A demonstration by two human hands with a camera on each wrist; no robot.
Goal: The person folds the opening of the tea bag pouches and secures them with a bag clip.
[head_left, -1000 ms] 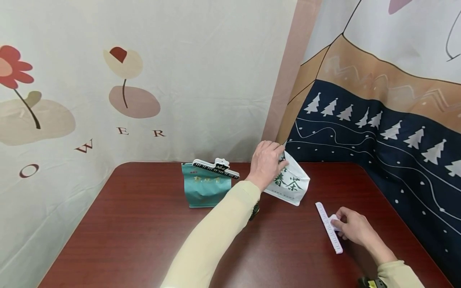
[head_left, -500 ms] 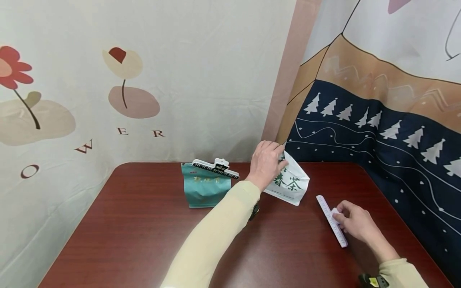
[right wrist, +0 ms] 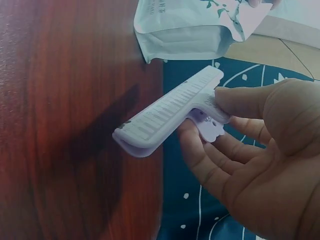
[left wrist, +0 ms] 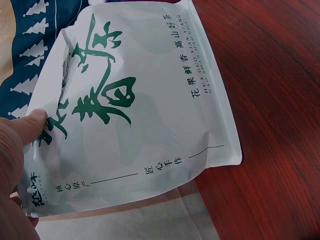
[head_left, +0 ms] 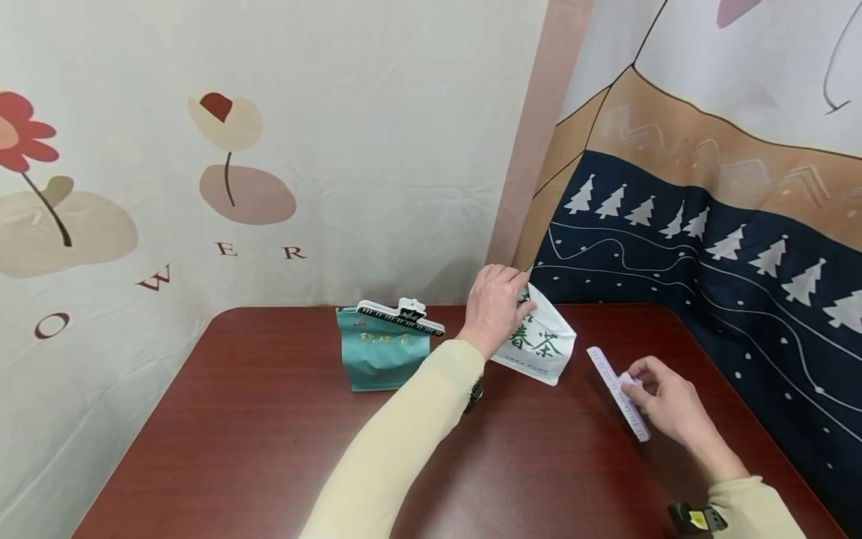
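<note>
My left hand pinches the top edge of a white tea bag with green lettering, which leans tilted at the back of the table. In the left wrist view the thumb presses the bag's front near its folded top. My right hand holds a pale lilac bag clip by its handle tabs, thumb on one and fingers on the other. The clip's long bar shows in the right wrist view with its shadow on the table, and its jaws look nearly closed.
A teal tea bag stands left of my left forearm, with a white and black piano-key clip across its top. The dark red wooden table ends at patterned cloth on the right and behind.
My right hand has lifted the lilac clip and moved it away from me, nearer the white bag. My left hand keeps its grip on that bag, and the teal bag stays put.
</note>
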